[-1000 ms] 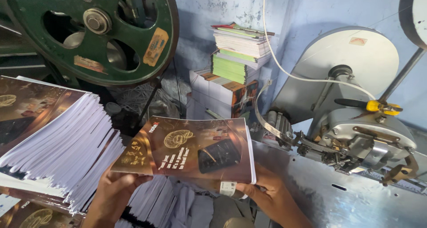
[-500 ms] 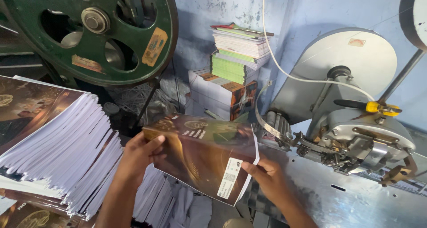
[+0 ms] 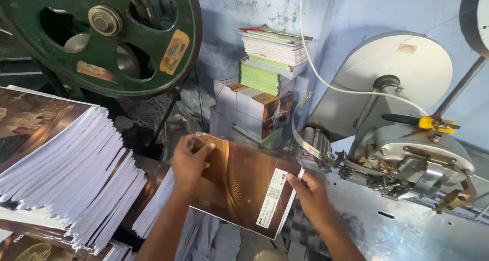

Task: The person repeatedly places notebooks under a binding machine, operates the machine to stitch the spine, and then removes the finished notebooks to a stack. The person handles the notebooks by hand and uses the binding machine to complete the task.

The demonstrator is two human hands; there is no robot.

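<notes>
Head camera, looking down: the left hand (image 3: pixel 189 160) grips the upper left corner of a glossy brown booklet (image 3: pixel 239 184), while the right hand (image 3: pixel 310 196) clamps its right edge, beside a white barcode panel. The booklet is held tilted in the air in front of a grey metal stitching machine (image 3: pixel 407 154). A tall stack of matching booklets (image 3: pixel 61 164) sits to the left, below a green flywheel (image 3: pixel 102 32).
</notes>
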